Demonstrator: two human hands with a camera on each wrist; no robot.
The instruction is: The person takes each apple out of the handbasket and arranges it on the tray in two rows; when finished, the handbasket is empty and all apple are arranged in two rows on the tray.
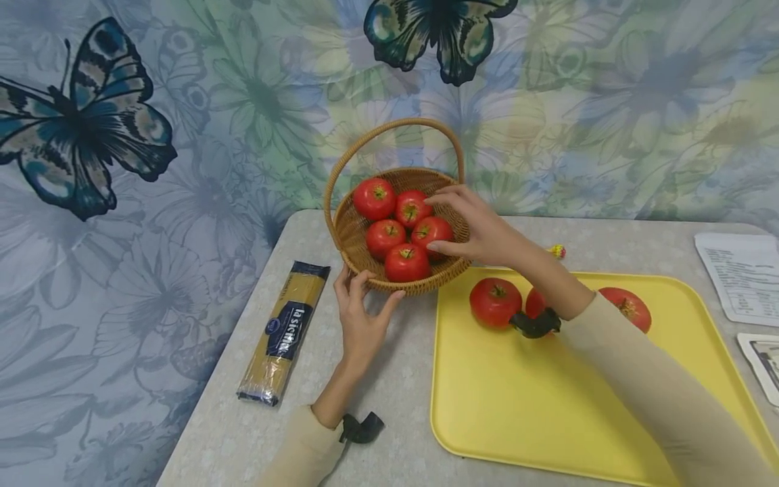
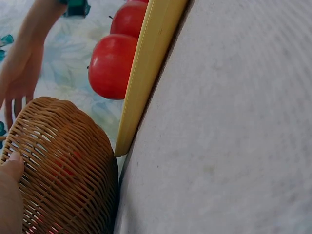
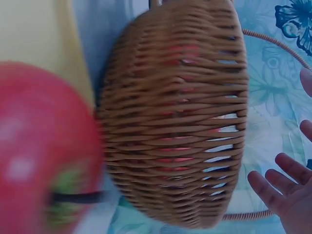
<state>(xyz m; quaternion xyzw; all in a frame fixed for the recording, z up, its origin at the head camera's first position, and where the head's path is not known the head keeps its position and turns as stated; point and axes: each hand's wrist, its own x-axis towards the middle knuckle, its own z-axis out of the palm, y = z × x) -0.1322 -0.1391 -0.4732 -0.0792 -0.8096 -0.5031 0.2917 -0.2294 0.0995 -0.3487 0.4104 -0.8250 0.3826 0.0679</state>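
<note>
A wicker basket (image 1: 449, 272) with a tall arched handle holds several red apples (image 1: 406, 262). At its front rim, my left hand (image 1: 360, 321) grips the basket, its fingertips over the edge; in the left wrist view the thumb (image 2: 13, 165) lies against the woven wall. My right hand (image 1: 481, 233) is over the right side of the basket, fingers spread close to the apples inside. The right wrist view shows the fingers (image 3: 279, 183) extended above the rim with nothing between them. Three more apples (image 1: 496, 302) sit on a yellow tray (image 1: 517, 399), one partly hidden behind the right forearm.
Left of the basket lies a packet of spaghetti (image 1: 285, 331). A printed sheet (image 1: 745, 277) and a framed card (image 1: 763, 362) are at the table's right edge. Behind the right forearm shows a small yellow-and-red object (image 1: 557, 251). A patterned cloth (image 1: 255, 95) hangs behind the table.
</note>
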